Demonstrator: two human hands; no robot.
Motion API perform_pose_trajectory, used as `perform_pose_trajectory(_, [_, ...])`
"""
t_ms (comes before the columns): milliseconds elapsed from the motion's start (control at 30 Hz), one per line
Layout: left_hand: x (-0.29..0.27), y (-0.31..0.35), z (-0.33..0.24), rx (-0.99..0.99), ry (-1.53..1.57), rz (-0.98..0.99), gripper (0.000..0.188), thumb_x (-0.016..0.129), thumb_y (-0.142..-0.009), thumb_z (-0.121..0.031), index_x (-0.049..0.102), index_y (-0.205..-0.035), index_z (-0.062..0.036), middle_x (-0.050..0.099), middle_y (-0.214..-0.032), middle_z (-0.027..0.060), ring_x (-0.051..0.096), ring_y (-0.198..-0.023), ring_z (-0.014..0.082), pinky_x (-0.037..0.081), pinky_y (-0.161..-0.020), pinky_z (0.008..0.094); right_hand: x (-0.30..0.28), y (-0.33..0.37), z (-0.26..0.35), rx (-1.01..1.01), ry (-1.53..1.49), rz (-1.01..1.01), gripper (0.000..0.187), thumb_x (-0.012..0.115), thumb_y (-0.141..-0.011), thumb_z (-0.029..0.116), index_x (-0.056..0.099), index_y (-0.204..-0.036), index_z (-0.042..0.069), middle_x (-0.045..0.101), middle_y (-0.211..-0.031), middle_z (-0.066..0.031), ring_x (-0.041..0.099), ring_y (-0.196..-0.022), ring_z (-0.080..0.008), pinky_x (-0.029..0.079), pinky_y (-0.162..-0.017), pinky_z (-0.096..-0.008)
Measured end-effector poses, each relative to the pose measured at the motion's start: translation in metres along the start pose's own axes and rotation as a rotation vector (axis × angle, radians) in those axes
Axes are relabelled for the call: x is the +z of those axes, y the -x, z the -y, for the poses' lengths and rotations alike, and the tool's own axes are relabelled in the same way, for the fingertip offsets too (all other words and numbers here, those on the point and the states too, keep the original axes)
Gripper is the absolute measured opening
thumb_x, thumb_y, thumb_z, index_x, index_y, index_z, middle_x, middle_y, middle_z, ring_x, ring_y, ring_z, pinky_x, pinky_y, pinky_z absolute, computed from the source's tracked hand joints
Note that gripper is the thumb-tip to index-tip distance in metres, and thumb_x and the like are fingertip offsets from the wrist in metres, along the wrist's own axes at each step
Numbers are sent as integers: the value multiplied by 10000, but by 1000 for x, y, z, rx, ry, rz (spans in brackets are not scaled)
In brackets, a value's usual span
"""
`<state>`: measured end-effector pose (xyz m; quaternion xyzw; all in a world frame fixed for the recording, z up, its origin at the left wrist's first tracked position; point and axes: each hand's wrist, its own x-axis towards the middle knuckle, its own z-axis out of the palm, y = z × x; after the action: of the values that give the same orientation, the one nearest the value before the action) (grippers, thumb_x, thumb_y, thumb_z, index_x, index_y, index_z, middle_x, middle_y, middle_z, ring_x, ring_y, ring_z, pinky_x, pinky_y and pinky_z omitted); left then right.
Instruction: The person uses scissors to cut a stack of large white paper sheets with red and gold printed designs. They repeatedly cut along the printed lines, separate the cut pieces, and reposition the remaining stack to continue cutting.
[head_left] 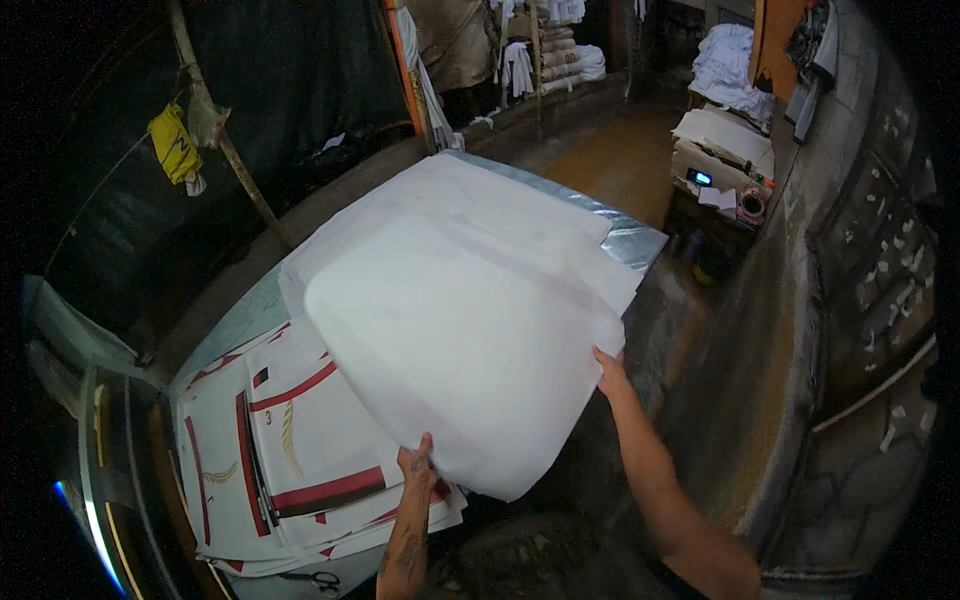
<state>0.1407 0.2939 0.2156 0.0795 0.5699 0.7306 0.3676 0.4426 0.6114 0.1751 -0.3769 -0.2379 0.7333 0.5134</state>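
Observation:
A large blank white sheet [450, 330] is lifted off the table at its near side and bows upward in the middle. My left hand [418, 462] pinches its near left edge, thumb on top. At its right edge, my right hand [610, 372] grips the sheet with the thumb above and the other fingers hidden beneath. More white sheets [470, 190] lie under it toward the far end. Left of my left hand is a stack of printed white pieces [320, 425] with dark red bands and gold leaf-like motifs.
The table's metallic top [635, 243] shows at the far right corner. Scissors [325, 582] lie at the near left edge. Back right, a small table carries papers [730, 135], a lit phone [699, 178] and a tape roll [751, 203]. A pole [235, 160] stands behind, left.

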Motion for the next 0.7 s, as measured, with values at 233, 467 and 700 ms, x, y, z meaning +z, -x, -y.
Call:
perform_pose_trajectory(233, [44, -18, 22, 35, -620, -154, 498, 736, -800, -197, 506, -1155, 65, 622, -1032, 159, 603, -927, 253, 481, -833, 359, -84, -30, -28, -23, 37, -574, 792, 675, -803, -54, 235, -1450, 71, 438, -1373, -176, 473, -1224, -327, 413, -1019, -476])
perform_pose_trajectory(467, [80, -64, 83, 61, -563, 7, 457, 556, -910, -138, 397, -1255, 116, 574, -1146, 243, 577, -1030, 302, 442, -916, 359, -117, -61, 30, -328, 725, -699, 721, 626, -830, -72, 250, -1439, 10, 418, -1384, -189, 489, -1205, -321, 424, -1001, -413])
perform_pose_trajectory(700, [131, -126, 66, 99, -610, -29, 650, 530, -912, -112, 214, -1462, 28, 491, -1311, 300, 531, -1176, 344, 385, -1019, 332, -58, -87, 68, -520, 928, -785, 623, 632, -866, 21, 301, -1387, -60, 444, -1352, -228, 509, -1179, -327, 417, -997, -396])
